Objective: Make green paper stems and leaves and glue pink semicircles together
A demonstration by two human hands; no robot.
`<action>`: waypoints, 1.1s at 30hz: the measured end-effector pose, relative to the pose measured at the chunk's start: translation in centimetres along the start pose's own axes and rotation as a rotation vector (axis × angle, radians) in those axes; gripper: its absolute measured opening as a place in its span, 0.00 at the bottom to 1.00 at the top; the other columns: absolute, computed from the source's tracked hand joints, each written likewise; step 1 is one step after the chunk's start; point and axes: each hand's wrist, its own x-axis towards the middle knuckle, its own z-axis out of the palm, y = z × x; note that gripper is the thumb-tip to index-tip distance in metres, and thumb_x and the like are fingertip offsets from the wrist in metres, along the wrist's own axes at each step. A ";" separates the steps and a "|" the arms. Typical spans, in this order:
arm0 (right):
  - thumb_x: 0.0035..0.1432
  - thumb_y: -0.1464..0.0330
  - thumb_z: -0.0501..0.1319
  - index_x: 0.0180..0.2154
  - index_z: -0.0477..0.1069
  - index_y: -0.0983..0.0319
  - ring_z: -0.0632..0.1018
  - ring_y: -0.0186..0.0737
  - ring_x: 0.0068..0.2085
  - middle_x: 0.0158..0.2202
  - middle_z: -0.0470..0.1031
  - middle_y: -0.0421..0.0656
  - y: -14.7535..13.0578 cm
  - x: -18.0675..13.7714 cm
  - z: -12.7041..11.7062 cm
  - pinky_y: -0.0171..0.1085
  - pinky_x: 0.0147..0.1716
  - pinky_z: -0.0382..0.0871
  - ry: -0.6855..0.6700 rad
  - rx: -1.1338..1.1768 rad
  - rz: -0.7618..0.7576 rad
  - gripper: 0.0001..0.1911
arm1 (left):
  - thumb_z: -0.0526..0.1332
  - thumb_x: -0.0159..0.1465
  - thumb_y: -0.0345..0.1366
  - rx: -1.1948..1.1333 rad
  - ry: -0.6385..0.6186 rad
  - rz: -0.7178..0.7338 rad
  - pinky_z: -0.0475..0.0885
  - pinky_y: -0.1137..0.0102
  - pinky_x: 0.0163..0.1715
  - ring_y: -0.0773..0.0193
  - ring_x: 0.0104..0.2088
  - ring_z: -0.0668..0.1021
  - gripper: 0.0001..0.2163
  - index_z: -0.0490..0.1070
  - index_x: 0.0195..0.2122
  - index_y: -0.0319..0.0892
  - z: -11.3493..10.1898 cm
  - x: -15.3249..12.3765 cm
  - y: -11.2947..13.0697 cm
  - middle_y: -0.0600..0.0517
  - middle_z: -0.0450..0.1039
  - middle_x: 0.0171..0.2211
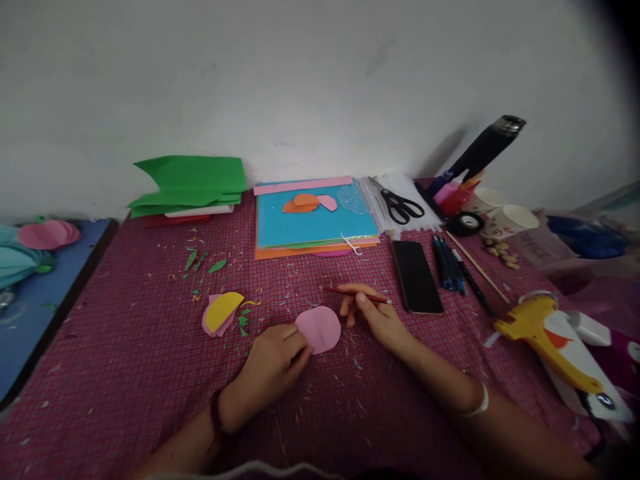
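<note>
A pink paper circle point(320, 328) lies on the red checked tablecloth point(125, 360) in front of me. My left hand point(274, 365) has its fingers closed on the circle's left edge and pins it down. Just to the circle's right, my right hand point(373, 313) grips a red pencil point(357, 295), which lies nearly level and points left. A folded yellow and pink paper piece point(220, 312) rests to the left among green scraps.
Against the wall lie green paper sheets point(193, 181) and a stack of coloured sheets point(315, 220) with orange cut-outs. To the right are scissors point(400, 205), a black phone point(416, 276), pens point(449, 264), paper cups point(517, 219), a black bottle point(487, 147) and a yellow glue gun point(545, 337).
</note>
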 end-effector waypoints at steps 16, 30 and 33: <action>0.63 0.60 0.57 0.35 0.68 0.60 0.67 0.32 0.20 0.20 0.69 0.35 -0.5 0.1 -0.4 0.32 0.21 0.61 -0.047 0.003 0.100 0.10 | 0.56 0.65 0.32 -0.023 0.036 0.033 0.63 0.69 0.28 0.64 0.28 0.71 0.08 0.70 0.28 0.41 0.2 0.0 -0.2 0.53 0.71 0.26; 0.65 0.61 0.56 0.37 0.69 0.59 0.71 0.35 0.24 0.23 0.71 0.38 -0.2 -0.1 -0.9 0.35 0.24 0.64 -0.089 -0.088 0.111 0.09 | 0.56 0.65 0.33 -0.015 0.019 0.029 0.66 0.69 0.31 0.64 0.29 0.73 0.08 0.70 0.29 0.41 0.1 -0.1 -0.1 0.52 0.73 0.27; 0.65 0.62 0.56 0.37 0.70 0.58 0.71 0.35 0.25 0.24 0.71 0.38 0.0 -0.2 -1.1 0.36 0.25 0.64 -0.088 -0.119 0.108 0.08 | 0.55 0.66 0.34 -0.029 0.001 0.030 0.67 0.67 0.33 0.63 0.31 0.74 0.08 0.71 0.31 0.41 0.3 -0.2 -0.2 0.51 0.74 0.29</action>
